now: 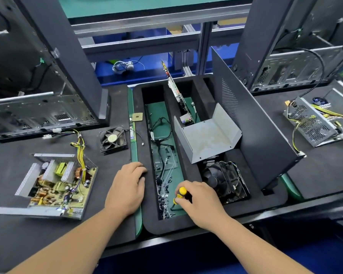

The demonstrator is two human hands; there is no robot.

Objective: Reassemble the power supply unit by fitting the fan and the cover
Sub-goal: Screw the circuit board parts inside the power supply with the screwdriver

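Observation:
The open power supply unit (53,184) lies at the left with its circuit board and yellow wires exposed. A black fan (112,139) sits loose on the dark mat behind it. The grey bent metal cover (208,135) stands in the foam tray at centre right. My left hand (128,186) rests palm down on the tray's left edge, fingers relaxed. My right hand (199,198) grips a yellow and black screwdriver (180,194), its tip down among the loose screws (164,196) in the tray's green-floored slot.
A foam tray (147,220) holds cables, a circuit card (178,93) and a second black fan (224,180). A dark side panel (251,123) leans at the right. Open computer cases stand at the back left and right. Another power supply (313,123) lies far right.

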